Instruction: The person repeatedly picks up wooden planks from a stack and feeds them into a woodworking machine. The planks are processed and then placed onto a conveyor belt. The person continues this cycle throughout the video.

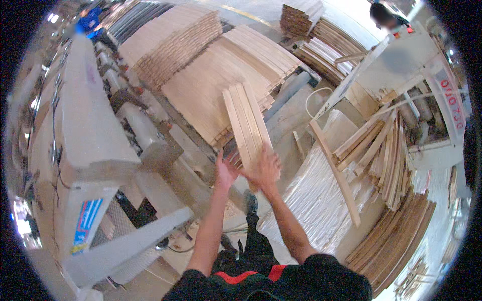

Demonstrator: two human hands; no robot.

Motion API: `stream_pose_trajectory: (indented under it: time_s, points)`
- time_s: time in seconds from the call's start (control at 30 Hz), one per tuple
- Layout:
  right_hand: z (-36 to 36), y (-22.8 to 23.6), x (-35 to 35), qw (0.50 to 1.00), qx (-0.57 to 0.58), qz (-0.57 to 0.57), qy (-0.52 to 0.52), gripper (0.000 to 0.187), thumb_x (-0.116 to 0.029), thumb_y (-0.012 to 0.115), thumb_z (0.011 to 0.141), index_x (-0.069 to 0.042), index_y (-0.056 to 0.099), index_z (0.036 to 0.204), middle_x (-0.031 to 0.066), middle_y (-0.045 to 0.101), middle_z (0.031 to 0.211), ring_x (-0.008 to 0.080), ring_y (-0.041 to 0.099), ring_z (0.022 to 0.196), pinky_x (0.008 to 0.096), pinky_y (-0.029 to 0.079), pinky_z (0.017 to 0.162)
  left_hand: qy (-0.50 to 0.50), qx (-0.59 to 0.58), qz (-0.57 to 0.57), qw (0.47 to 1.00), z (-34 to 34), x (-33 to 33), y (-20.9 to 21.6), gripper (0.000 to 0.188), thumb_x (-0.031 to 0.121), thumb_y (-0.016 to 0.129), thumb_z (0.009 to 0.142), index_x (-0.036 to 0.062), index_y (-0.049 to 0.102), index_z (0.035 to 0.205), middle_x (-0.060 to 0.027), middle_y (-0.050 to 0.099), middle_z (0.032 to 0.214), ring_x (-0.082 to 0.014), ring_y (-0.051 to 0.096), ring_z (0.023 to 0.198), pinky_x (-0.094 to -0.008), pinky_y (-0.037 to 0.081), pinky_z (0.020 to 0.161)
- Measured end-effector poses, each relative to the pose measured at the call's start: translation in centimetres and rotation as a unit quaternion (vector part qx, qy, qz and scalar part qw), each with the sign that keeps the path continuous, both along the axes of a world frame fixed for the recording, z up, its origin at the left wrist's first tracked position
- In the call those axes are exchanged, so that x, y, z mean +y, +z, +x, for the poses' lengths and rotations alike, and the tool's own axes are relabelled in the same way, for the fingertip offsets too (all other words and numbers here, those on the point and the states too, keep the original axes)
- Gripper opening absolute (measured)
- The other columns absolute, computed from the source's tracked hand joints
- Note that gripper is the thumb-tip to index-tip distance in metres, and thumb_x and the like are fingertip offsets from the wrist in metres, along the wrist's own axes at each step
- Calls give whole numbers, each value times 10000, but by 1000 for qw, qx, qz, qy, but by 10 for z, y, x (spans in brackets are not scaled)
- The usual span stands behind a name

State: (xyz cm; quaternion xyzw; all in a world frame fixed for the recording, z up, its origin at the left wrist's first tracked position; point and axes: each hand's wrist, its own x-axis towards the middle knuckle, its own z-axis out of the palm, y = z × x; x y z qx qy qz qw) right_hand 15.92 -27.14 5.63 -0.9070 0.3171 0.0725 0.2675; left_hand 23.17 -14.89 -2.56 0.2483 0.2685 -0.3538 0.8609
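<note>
A narrow bundle of pale wooden boards (244, 118) lies side by side at the centre, its far end over a wide stack of similar boards (198, 95). Its near end reaches past the stack's edge toward me. Across that near end is my right hand (265, 169), thumb toward the left edge and fingers at the right side; it is slightly blurred. My left hand (228, 169) is beside the bundle's left edge, palm showing and fingers apart. Whether its fingertips touch the wood I cannot tell.
A long grey machine (95, 125) with rollers and motors runs along my left. To the right stand a wrapped pallet (306, 195), loose wooden strips (384, 155) and dark curved-looking boards (391, 241). Two people, one in blue (90, 21), are farther off.
</note>
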Motion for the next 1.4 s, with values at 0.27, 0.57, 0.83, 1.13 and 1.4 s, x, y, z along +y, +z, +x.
stream_pose_trajectory:
  time_s: [0.27, 0.57, 0.83, 1.13, 1.4]
  points:
    - [-202, 14, 66, 994, -77, 44, 67, 1202, -395, 821, 417, -131, 187, 1405, 260, 371, 1246, 481, 351, 1141, 577, 314, 955, -93, -154, -252, 951, -106, 4, 63, 928, 759, 344, 773, 96, 256, 1417, -191, 407, 1359, -355, 466, 1185, -522, 354, 1012]
    - [-426, -24, 145, 948, -199, 44, 245, 1333, -604, 848, 314, -116, 238, 1394, 311, 218, 1345, 487, 280, 1197, 597, 275, 955, -31, -144, -267, 952, -327, 213, 57, 854, 708, 373, 802, 106, 285, 1401, -195, 382, 1375, -361, 427, 1217, -519, 337, 1027]
    - [-385, 37, 322, 896, -133, -7, 423, 1238, -429, 823, 437, -121, 165, 1439, 304, 295, 1305, 468, 339, 1169, 562, 280, 972, 215, -267, -74, 936, -366, 423, 84, 812, 683, 409, 808, 93, 346, 1362, -178, 425, 1341, -355, 426, 1214, -522, 331, 1025]
    - [-326, 71, 553, 930, -117, -6, 349, 1176, -516, 784, 541, -19, 170, 1413, 359, 375, 1234, 477, 427, 1115, 599, 301, 954, 238, -283, -333, 867, -415, 550, 12, 1100, 833, 344, 714, -50, 284, 1367, -183, 386, 1376, -345, 400, 1233, -479, 316, 1038]
    - [-306, 67, 586, 948, -115, 32, 295, 1046, -472, 755, 601, -26, 242, 1397, 329, 509, 1089, 434, 524, 996, 495, 429, 821, 400, -144, -143, 894, -447, 519, 82, 928, 690, 493, 752, 22, 311, 1369, -145, 401, 1363, -311, 374, 1259, -474, 272, 1070]
